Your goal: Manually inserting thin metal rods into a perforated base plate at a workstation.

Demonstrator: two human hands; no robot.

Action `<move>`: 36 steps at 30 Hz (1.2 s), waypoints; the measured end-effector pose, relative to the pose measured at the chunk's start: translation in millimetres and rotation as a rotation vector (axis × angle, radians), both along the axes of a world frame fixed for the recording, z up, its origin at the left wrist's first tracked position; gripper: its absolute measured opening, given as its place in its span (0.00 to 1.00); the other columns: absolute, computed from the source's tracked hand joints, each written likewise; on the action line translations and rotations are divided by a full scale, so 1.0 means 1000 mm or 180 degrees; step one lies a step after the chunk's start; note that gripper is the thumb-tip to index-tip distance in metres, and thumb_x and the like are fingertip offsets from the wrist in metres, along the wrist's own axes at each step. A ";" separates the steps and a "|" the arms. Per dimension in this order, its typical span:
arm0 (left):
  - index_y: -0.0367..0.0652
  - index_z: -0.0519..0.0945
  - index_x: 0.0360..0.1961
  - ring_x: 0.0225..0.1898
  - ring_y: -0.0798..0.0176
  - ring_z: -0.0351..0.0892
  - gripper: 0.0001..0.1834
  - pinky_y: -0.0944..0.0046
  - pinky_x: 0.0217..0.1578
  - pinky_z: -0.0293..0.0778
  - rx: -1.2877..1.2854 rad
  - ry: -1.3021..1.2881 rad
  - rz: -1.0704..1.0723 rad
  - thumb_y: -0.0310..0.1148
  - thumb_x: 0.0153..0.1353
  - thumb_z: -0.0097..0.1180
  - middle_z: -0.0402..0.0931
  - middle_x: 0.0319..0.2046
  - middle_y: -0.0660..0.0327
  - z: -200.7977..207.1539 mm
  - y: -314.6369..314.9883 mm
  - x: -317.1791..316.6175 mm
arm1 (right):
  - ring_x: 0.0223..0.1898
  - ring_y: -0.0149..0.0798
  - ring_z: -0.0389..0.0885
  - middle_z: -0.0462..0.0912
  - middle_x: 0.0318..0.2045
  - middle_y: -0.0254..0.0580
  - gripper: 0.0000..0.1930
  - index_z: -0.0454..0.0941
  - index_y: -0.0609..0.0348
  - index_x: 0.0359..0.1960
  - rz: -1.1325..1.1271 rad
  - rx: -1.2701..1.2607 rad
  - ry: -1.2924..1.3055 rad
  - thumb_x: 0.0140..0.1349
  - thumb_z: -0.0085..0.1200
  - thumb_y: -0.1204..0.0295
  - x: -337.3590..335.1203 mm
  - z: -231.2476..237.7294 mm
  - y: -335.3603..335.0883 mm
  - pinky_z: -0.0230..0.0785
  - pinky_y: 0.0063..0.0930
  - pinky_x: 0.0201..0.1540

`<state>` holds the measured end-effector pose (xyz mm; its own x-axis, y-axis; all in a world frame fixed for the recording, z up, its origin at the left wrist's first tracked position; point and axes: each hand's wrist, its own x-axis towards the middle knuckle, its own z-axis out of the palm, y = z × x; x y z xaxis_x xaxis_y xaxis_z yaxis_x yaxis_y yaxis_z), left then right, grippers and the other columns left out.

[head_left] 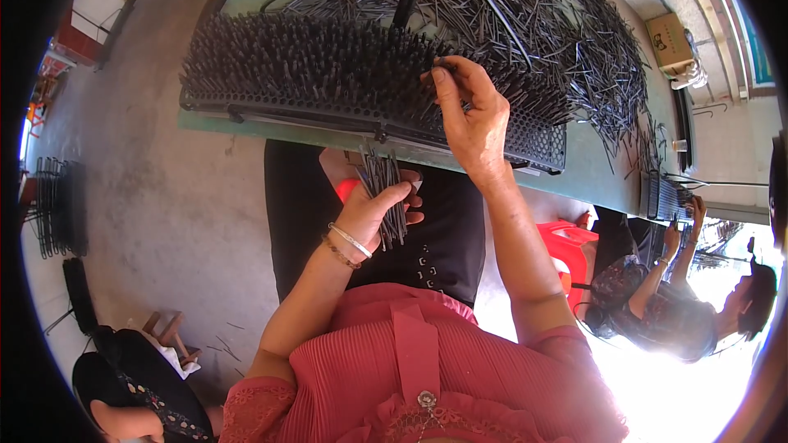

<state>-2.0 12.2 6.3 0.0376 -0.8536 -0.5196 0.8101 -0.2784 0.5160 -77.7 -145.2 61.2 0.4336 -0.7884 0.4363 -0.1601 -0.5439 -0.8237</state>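
My left hand [369,209] is closed round a bundle of thin dark rods [382,172], held upright over my lap just below the table edge. A long black perforated rack [287,112] lies along the near edge of the table, densely filled with upright dark rods [304,61]. Over the right part of that rack, my right hand [476,123] has thumb and fingers pinched together among the rod tops. What sits between those fingertips is too small and dark to make out.
Loose dark rods [603,66] are heaped across the green table [579,143] behind the rack. Metal bars [492,8] cross above the heap. To the right another person [673,295] works at a smaller rack [661,195]. A red chair [566,250] and a cardboard box [669,43] are nearby.
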 end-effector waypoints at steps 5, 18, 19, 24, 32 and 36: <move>0.37 0.76 0.43 0.34 0.65 0.76 0.11 0.61 0.34 0.80 0.0017 0.0018 0.0009 0.29 0.60 0.55 0.75 0.35 0.62 0.000 0.000 -0.001 | 0.29 0.30 0.81 0.83 0.30 0.42 0.09 0.75 0.65 0.42 0.0053 0.0156 -0.0212 0.61 0.53 0.77 0.003 -0.006 -0.002 0.72 0.22 0.34; 0.38 0.76 0.43 0.34 0.65 0.76 0.11 0.60 0.34 0.80 0.0004 -0.0012 0.0017 0.29 0.59 0.55 0.75 0.35 0.62 -0.003 0.001 0.000 | 0.30 0.31 0.82 0.83 0.31 0.42 0.08 0.75 0.63 0.42 0.0200 -0.0005 -0.0283 0.62 0.53 0.76 -0.001 -0.014 -0.003 0.72 0.22 0.34; 0.38 0.76 0.43 0.34 0.65 0.76 0.11 0.60 0.34 0.80 -0.0007 -0.0008 0.0023 0.29 0.60 0.54 0.75 0.35 0.62 -0.003 0.000 0.000 | 0.30 0.31 0.82 0.83 0.31 0.42 0.08 0.75 0.63 0.42 0.0200 -0.0005 -0.0283 0.62 0.53 0.76 0.000 -0.014 -0.002 0.72 0.22 0.34; 0.38 0.76 0.43 0.34 0.66 0.76 0.11 0.60 0.34 0.80 -0.0007 -0.0003 0.0035 0.29 0.60 0.54 0.75 0.34 0.62 -0.002 0.001 0.000 | 0.30 0.34 0.82 0.83 0.31 0.43 0.09 0.75 0.63 0.42 0.0066 -0.0497 0.0029 0.60 0.55 0.77 -0.002 -0.007 0.003 0.73 0.23 0.34; 0.37 0.76 0.43 0.34 0.66 0.76 0.11 0.61 0.34 0.80 -0.0010 -0.0028 0.0045 0.28 0.60 0.54 0.75 0.35 0.62 -0.001 0.000 -0.002 | 0.29 0.34 0.82 0.83 0.32 0.43 0.09 0.76 0.63 0.41 0.0111 -0.0429 -0.0180 0.60 0.55 0.77 -0.002 -0.012 0.008 0.73 0.23 0.33; 0.37 0.76 0.43 0.34 0.66 0.76 0.11 0.61 0.34 0.80 0.0010 -0.0049 0.0027 0.29 0.60 0.54 0.75 0.35 0.62 0.000 0.000 -0.002 | 0.34 0.28 0.81 0.84 0.33 0.41 0.08 0.75 0.65 0.42 0.0161 -0.0372 0.0078 0.61 0.53 0.79 -0.004 -0.013 0.008 0.72 0.20 0.38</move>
<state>-4.1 12.6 6.3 0.0529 -0.8517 -0.5214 0.8044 -0.2730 0.5276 -81.7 -137.4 48.3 0.4832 -0.7097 0.5126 -0.1494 -0.6438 -0.7505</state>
